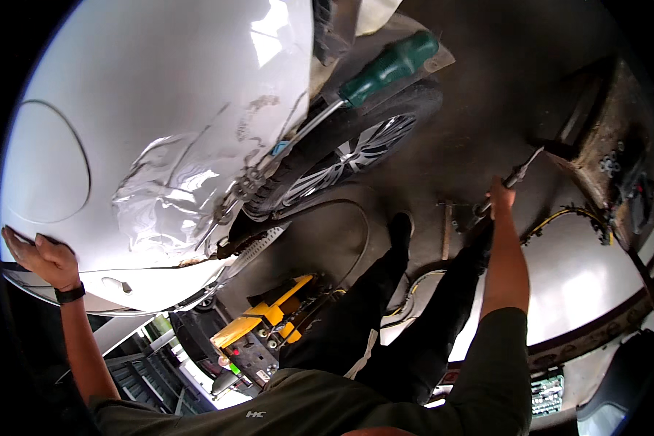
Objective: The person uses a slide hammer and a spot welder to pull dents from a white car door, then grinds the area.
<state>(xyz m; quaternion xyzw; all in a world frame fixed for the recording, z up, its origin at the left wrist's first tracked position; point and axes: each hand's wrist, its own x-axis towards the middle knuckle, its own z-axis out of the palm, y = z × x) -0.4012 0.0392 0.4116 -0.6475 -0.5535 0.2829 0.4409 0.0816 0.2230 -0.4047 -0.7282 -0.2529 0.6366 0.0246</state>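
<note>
Green-handled screwdriver (391,67) at dented car panel (167,80) may drop if bumped; left hand (43,260) spread, right hand (501,198) gripping pointed tool (517,175).

so the left hand (42,258) is way out to the side, open and palm down, fingers stretched away from the wrist (70,285), thumb on the side nearer the other hand. dark band (70,294) right behind that hand, then a bare left forearm (87,345) running back to the body. the right hand (500,195) is well apart from it, curled into a grip, though it's too small to make out every finger. bare right forearm (505,272) behind it, pretty much straight, with a dark sleeve (498,363) further back. both legs (352,309) show between the hands.
</note>
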